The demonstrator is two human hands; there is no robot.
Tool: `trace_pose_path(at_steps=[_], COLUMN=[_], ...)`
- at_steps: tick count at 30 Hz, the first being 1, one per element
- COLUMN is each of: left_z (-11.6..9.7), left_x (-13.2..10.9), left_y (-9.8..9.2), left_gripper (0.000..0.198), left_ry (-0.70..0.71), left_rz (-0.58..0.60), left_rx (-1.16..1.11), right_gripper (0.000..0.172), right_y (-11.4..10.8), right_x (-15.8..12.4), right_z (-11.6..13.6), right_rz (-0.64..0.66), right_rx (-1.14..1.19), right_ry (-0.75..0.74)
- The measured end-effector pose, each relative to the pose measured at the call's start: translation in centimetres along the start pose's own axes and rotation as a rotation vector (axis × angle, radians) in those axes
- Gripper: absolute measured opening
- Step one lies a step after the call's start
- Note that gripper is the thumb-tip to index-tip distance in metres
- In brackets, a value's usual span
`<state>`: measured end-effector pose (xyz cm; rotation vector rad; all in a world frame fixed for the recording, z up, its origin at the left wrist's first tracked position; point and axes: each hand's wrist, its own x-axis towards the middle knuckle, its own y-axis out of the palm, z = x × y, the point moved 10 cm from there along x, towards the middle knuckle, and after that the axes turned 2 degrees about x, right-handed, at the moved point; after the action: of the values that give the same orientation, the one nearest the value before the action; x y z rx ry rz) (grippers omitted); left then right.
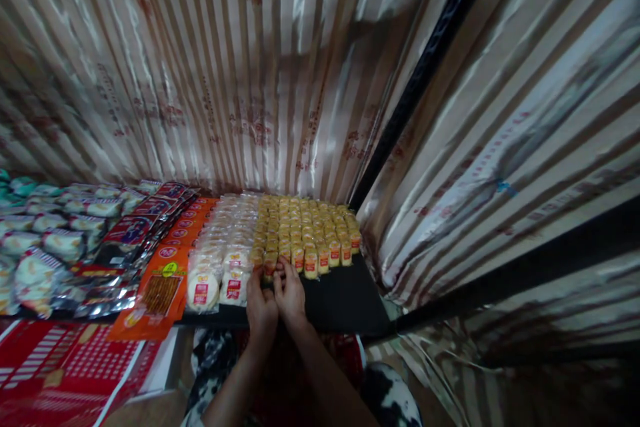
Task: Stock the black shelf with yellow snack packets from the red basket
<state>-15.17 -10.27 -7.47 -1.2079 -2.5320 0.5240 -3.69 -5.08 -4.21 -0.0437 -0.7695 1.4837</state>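
Observation:
Rows of small yellow wrapped snack packets [311, 261] with red labels stand tightly side by side on a black shelf [345, 293]. My left hand [262, 309] is at the front left corner of these rows, its fingers curled and touching a yellow packet. Close beside it, my right hand [291, 293] has thumb and fingers drawn together at a front packet. One yellow packet [269, 265] shows between the two hands, partly covered by fingers. Left of my hands are rows of clear-wrapped round white crackers [201, 287] with red labels.
Further left lie an orange snack bag [163, 280], dark shiny packets [131, 230] and white-and-green packets [64, 243]. A red crate [65, 363] sits below the shelf edge. A black upright post [410, 93] and striped sheeting [250, 80] close off the back and right.

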Motion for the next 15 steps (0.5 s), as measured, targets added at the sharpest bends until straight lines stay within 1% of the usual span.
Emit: trace_pose_path(at_steps=[4,8,12,15], left_z=[0.2,0.4,-0.5,-1.8], left_x=[-0.1,0.0,0.0,-0.1], left_y=[-0.1,-0.2,-1.1,-2.0], left_gripper=[0.045,0.048,0.049,0.046], left_ry=[0.020,0.011,0.056,0.122], left_rz=[-0.027,-0.019,-0.018,-0.023], left_rx=[0.002,0.004,0.005,0.011], right_gripper=[0.031,0.021,0.019,0.020], right_y=[0.2,-0.5,-0.5,-1.1], right_x=[0.2,0.3,0.1,0.2], right_z=[-0.2,0.2,0.0,0.0], right_rz=[0.043,-0.008,0.005,0.005], right_rx=[-0.017,-0.026,0.087,0.138], right_ry=[0.058,0.056,0.119,0.140])
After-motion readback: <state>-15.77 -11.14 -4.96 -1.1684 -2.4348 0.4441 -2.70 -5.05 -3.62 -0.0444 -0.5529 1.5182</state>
